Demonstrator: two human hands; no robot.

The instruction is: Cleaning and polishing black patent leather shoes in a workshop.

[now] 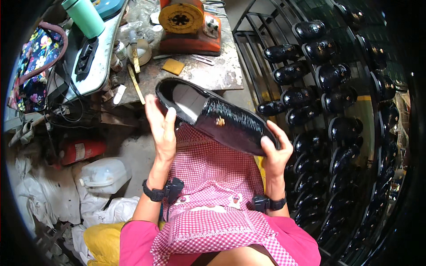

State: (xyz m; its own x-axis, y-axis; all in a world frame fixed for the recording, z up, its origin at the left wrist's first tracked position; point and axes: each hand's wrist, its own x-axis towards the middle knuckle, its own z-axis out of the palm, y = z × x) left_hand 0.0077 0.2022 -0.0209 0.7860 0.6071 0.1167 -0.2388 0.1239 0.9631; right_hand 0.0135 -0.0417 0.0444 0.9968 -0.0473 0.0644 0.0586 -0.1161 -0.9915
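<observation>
A glossy black slip-on shoe (230,124) with a small gold ornament on its upper is held tilted above my lap. My left hand (162,128) supports the heel end, its thumb at the near rim and its fingers on the outer side. At the toe, my right hand (276,148) is closed, with the thumb on the upper and the fingers round the far side. A pale insole shows inside the opening. The sole is turned away from view.
A worn workbench (222,75) ahead carries an orange machine (191,29), a yellow sponge-like block (173,67) and a brush (134,57). Racks of shiny black shoes (333,75) stand close on the right. A clear plastic container (105,175) and a red object (82,150) are low on the left.
</observation>
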